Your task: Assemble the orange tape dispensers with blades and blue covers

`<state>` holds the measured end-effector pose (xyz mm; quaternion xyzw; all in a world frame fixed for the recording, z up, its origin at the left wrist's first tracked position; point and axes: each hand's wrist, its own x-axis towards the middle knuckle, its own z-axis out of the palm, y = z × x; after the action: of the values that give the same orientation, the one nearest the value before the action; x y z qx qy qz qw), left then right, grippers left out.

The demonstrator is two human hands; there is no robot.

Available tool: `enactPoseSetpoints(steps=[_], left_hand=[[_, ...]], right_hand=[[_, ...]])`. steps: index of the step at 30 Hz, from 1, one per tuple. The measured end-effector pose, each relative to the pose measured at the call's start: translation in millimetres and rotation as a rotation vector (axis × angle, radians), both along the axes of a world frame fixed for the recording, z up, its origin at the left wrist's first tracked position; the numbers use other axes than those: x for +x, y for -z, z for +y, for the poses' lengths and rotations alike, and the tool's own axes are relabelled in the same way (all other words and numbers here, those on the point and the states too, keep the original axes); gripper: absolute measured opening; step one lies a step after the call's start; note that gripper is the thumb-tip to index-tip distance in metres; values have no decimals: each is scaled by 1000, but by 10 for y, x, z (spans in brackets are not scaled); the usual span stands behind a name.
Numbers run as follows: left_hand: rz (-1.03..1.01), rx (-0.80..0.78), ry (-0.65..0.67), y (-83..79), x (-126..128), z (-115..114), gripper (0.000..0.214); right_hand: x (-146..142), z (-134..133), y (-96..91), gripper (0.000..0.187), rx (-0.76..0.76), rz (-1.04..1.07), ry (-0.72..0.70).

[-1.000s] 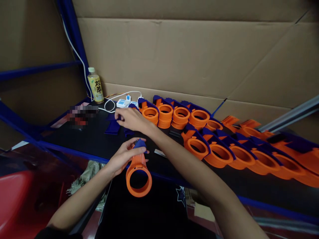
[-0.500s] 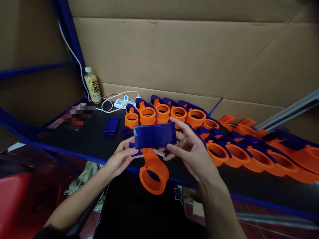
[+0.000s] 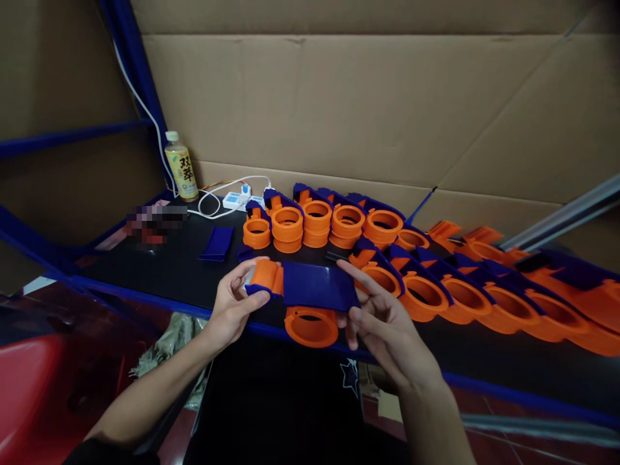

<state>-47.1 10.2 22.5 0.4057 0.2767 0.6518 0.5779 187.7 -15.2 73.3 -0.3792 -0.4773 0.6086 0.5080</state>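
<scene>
My left hand (image 3: 236, 303) grips the narrow handle end of an orange plastic part (image 3: 310, 325) with a wide ring at its other end. A flat dark blue plate (image 3: 317, 286) lies along the top of that part, over the ring. My right hand (image 3: 382, 320) holds the plate's right edge, its fingers partly spread and the thumb under it. Both hands hover just above the front edge of the black table (image 3: 179, 271).
Two rows of orange-and-blue ring parts (image 3: 334, 223) run from the table's middle to the far right. A loose blue plate (image 3: 216, 243) lies at left. A drink bottle (image 3: 181, 166) and a white power strip (image 3: 237, 199) with cables stand by the cardboard wall.
My right hand fetched a blue plate from the left of the table and brought it over. The plate now lies flat on the orange part, which has tilted level.
</scene>
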Motion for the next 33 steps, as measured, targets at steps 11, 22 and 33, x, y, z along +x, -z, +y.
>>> enactPoseSetpoints(steps=[11, 22, 33], left_hand=[[44, 24, -91, -7, 15, -7, 52], [101, 87, -136, 112, 30, 23, 57], [251, 143, -169, 8, 3, -56, 69]], right_hand=[[-142, 7, 51, 63, -65, 69, 113], [-82, 45, 189, 63, -49, 83, 55], [-132, 7, 246, 59, -38, -2, 41]])
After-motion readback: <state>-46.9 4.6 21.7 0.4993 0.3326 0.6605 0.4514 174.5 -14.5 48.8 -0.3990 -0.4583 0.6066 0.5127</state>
